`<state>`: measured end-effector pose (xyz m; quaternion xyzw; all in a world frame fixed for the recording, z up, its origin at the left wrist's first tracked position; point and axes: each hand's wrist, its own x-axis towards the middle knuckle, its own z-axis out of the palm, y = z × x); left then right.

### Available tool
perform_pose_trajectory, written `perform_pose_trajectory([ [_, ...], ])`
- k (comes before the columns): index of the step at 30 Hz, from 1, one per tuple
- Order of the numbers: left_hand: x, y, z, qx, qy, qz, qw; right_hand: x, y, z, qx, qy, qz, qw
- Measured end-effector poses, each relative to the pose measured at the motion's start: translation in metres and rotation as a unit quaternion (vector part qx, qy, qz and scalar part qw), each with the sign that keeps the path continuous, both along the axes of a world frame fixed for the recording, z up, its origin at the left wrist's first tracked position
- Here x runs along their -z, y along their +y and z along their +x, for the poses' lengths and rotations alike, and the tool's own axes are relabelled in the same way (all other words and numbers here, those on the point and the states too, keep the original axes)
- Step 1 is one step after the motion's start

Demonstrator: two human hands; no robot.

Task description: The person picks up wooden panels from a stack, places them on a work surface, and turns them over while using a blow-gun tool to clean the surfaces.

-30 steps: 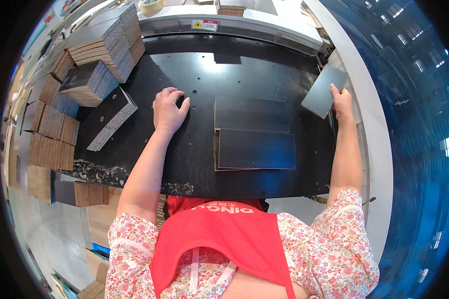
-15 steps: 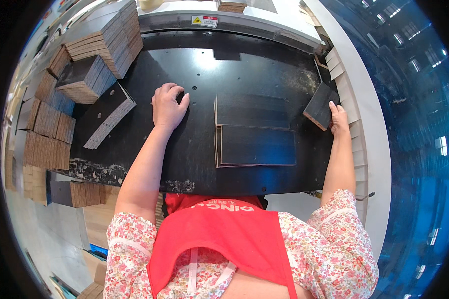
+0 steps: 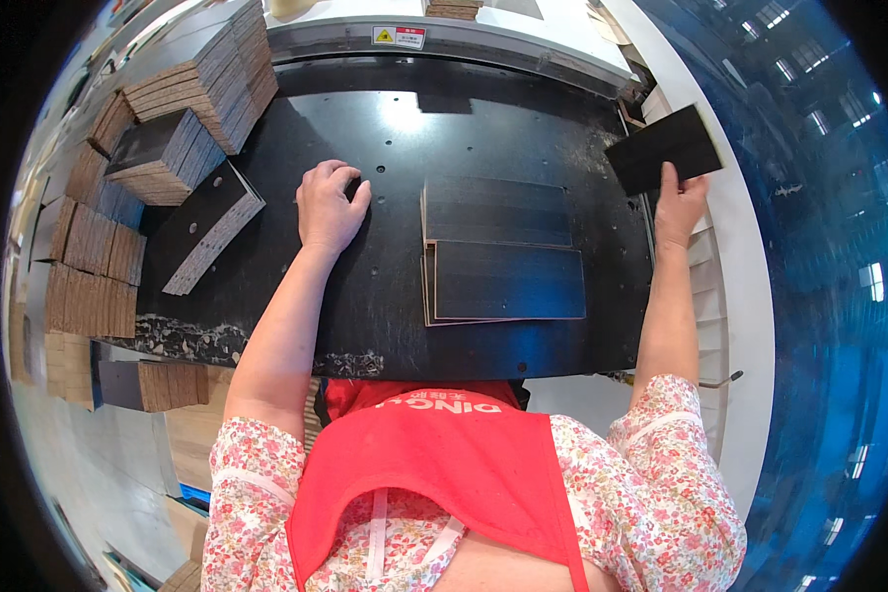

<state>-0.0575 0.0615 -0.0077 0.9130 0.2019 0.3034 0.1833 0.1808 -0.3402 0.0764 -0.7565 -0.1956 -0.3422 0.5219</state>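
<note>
At the right edge of the black worktop (image 3: 602,340), my right hand (image 3: 683,209) grips a small black rectangular board (image 3: 666,150), thumb over its face and fingers behind. The board is raised and tilted, partly over the white curved rim. My left hand (image 3: 330,207) rests on the worktop left of the middle, thumb apart from loosely curled fingers, with nothing seen in it. Between my hands lie black boards in two overlapping groups: a nearer one (image 3: 508,283) and a farther one (image 3: 498,211), with thin brown edges showing.
Tall stacks of boards with brown edges (image 3: 202,74) line the left side. Beside them a slanted row of boards (image 3: 202,229) lies on the worktop. A grey rail with a warning label (image 3: 398,37) crosses the back. A white curved frame (image 3: 750,326) bounds the right.
My right hand has lifted the black board away from me and slightly right, turning its broad face toward me. My left hand stays in place, and the boards in the middle lie as before.
</note>
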Motion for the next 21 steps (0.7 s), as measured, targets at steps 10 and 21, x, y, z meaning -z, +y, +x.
perform_pose_trajectory([
  [10,0.002,0.0,0.0,0.001,0.002,-0.001,1.0,0.039,-0.003,-0.01,0.087,0.089,-0.14,0.982],
  [21,-0.002,-0.001,0.001,0.004,0.01,0.004,1.0,0.045,0.007,-0.003,-0.01,0.138,-0.124,0.983],
])
